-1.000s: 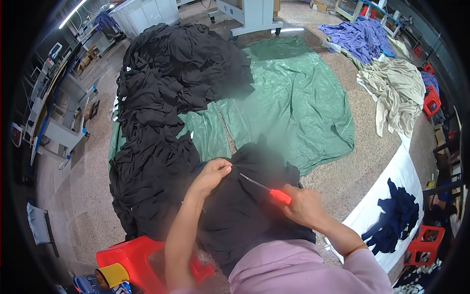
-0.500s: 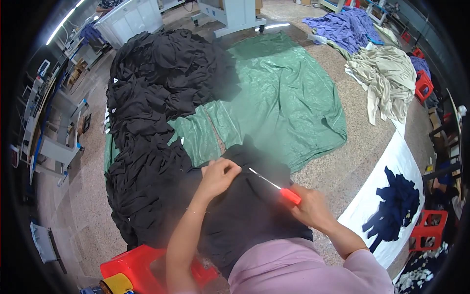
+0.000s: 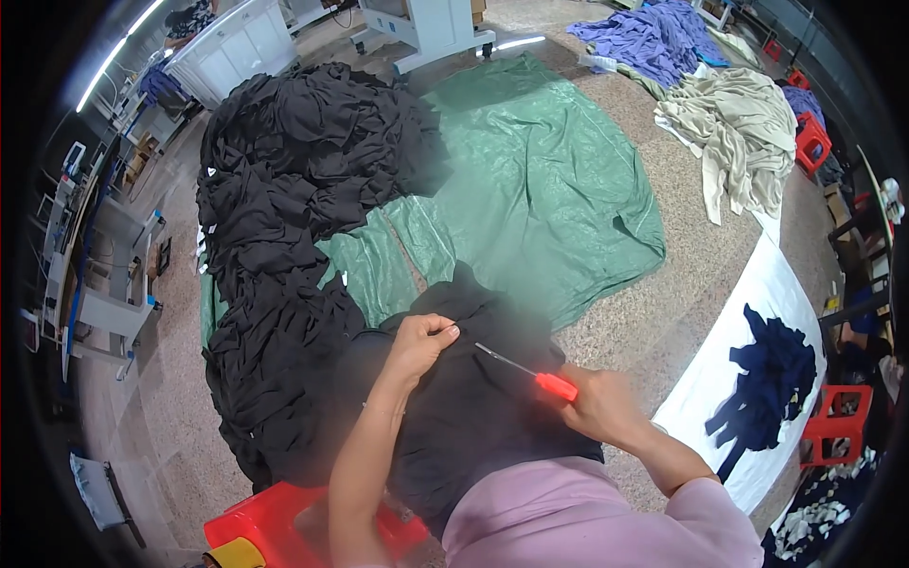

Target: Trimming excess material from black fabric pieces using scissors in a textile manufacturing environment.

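A black garment [image 3: 473,426] lies spread over my lap. Above it, my left hand [image 3: 421,346] is closed in a pinch, thumb against the fingers; whatever is between the tips is too small to make out. My right hand [image 3: 598,402] grips a red-handled tool [image 3: 555,385] with a slim metal shaft. The shaft points up and left, its tip a short gap away from my left fingertips. Its exact kind cannot be made out.
A big heap of black garments [image 3: 303,142] reaches from the far left to my left side, on a green sheet [image 3: 568,180]. Red stools [image 3: 838,426] stand right and by my left arm. Navy cloth [image 3: 772,379] lies on a white sheet; beige [image 3: 739,133] and purple piles [image 3: 653,43] sit beyond.
My left fingers have pinched closer together and the hand sits slightly left. The tool's tip has dropped a little. The whole view has shifted slightly.
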`<control>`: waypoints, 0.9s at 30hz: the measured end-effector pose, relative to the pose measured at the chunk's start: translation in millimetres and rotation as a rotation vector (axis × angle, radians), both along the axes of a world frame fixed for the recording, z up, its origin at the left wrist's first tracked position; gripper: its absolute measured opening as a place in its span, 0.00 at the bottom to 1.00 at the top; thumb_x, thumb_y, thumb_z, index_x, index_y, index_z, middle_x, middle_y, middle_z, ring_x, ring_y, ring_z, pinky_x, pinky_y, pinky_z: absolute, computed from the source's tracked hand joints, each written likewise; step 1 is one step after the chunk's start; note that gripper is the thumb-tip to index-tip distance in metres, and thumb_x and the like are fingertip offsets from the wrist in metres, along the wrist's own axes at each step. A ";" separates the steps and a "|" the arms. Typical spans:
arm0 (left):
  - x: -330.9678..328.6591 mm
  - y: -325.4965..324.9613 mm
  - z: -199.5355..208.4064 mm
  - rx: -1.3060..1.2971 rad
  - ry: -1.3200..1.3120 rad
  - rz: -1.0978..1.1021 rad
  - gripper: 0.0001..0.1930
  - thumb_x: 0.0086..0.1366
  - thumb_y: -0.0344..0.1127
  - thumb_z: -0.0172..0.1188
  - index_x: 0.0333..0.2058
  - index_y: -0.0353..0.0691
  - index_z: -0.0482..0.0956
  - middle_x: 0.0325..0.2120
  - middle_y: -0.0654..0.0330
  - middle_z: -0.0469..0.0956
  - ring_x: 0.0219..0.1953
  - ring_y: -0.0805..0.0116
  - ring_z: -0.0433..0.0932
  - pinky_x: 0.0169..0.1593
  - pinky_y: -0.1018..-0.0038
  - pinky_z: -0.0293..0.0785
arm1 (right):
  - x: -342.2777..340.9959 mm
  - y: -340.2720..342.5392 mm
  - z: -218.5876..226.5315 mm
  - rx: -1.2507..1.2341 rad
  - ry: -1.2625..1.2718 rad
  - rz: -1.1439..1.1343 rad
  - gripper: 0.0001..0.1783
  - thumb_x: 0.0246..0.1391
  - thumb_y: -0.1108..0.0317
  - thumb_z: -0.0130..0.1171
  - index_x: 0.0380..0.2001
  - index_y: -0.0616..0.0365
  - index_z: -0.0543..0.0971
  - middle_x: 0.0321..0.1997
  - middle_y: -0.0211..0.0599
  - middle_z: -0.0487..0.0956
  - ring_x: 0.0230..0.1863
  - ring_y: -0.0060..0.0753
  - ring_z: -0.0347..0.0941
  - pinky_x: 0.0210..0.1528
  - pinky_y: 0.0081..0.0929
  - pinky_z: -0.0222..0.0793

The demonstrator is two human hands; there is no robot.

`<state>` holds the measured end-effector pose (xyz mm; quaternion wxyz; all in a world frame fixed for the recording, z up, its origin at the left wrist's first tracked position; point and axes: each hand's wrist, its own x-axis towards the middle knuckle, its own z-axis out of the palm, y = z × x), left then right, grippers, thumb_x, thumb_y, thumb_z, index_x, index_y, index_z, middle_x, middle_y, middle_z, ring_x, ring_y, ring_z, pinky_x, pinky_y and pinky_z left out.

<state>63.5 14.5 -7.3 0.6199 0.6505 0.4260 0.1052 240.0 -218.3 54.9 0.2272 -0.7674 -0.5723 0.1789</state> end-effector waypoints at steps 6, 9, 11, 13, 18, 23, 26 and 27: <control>8.2 -8.0 -3.3 0.188 -0.067 0.127 0.08 0.62 0.30 0.64 0.34 0.29 0.84 0.28 0.63 0.82 0.33 0.77 0.75 0.40 0.78 0.71 | 5.4 -7.5 0.2 -0.020 0.005 -0.050 0.22 0.55 0.48 0.64 0.25 0.55 0.74 0.16 0.45 0.77 0.21 0.53 0.76 0.22 0.46 0.68; 4.5 -6.4 -12.5 0.071 -0.072 0.209 0.08 0.62 0.30 0.64 0.35 0.29 0.84 0.28 0.60 0.83 0.31 0.73 0.77 0.40 0.75 0.72 | 5.5 -13.4 4.9 -0.045 0.042 -0.049 0.21 0.55 0.47 0.64 0.26 0.55 0.75 0.18 0.45 0.78 0.22 0.53 0.78 0.23 0.46 0.69; 3.6 -8.1 -12.9 0.088 -0.054 0.193 0.09 0.63 0.31 0.63 0.35 0.30 0.85 0.29 0.57 0.84 0.30 0.70 0.79 0.39 0.74 0.73 | 4.0 -14.3 8.3 -0.083 0.021 -0.031 0.20 0.55 0.47 0.64 0.27 0.54 0.76 0.18 0.44 0.78 0.23 0.53 0.78 0.24 0.46 0.69; 7.4 -18.2 4.5 0.246 0.054 0.144 0.09 0.62 0.33 0.62 0.34 0.31 0.85 0.30 0.54 0.84 0.31 0.62 0.81 0.40 0.69 0.74 | 4.5 -14.4 9.6 -0.037 0.041 -0.072 0.18 0.54 0.49 0.65 0.30 0.52 0.78 0.20 0.43 0.79 0.24 0.53 0.78 0.25 0.45 0.70; -2.2 -132.2 25.3 1.087 0.007 -0.443 0.02 0.55 0.31 0.59 0.27 0.44 0.80 0.26 0.61 0.77 0.32 0.61 0.75 0.41 0.63 0.63 | 26.7 -19.8 13.3 0.158 0.106 -0.364 0.13 0.54 0.57 0.67 0.31 0.53 0.78 0.20 0.45 0.78 0.25 0.53 0.78 0.25 0.41 0.70; -29.0 -150.7 -0.9 1.007 -0.025 -0.369 0.02 0.56 0.25 0.62 0.30 0.37 0.80 0.27 0.57 0.76 0.31 0.57 0.76 0.39 0.64 0.68 | 5.0 -20.5 5.7 0.021 0.091 -0.185 0.16 0.54 0.53 0.66 0.32 0.54 0.77 0.23 0.46 0.79 0.26 0.55 0.78 0.27 0.46 0.70; -25.2 -155.1 0.6 0.861 -0.232 -0.114 0.01 0.60 0.24 0.59 0.31 0.33 0.79 0.30 0.54 0.78 0.30 0.52 0.78 0.35 0.65 0.74 | -8.9 -21.8 -17.3 -0.013 0.101 -0.127 0.17 0.54 0.51 0.65 0.32 0.53 0.77 0.24 0.46 0.80 0.26 0.55 0.78 0.27 0.47 0.70; -26.2 -150.5 -4.5 0.891 -0.248 0.016 0.02 0.63 0.23 0.57 0.32 0.31 0.78 0.32 0.52 0.79 0.28 0.54 0.80 0.32 0.68 0.77 | -12.2 -21.5 -18.4 -0.036 0.097 -0.105 0.18 0.55 0.50 0.65 0.32 0.53 0.77 0.24 0.45 0.80 0.26 0.55 0.78 0.27 0.46 0.70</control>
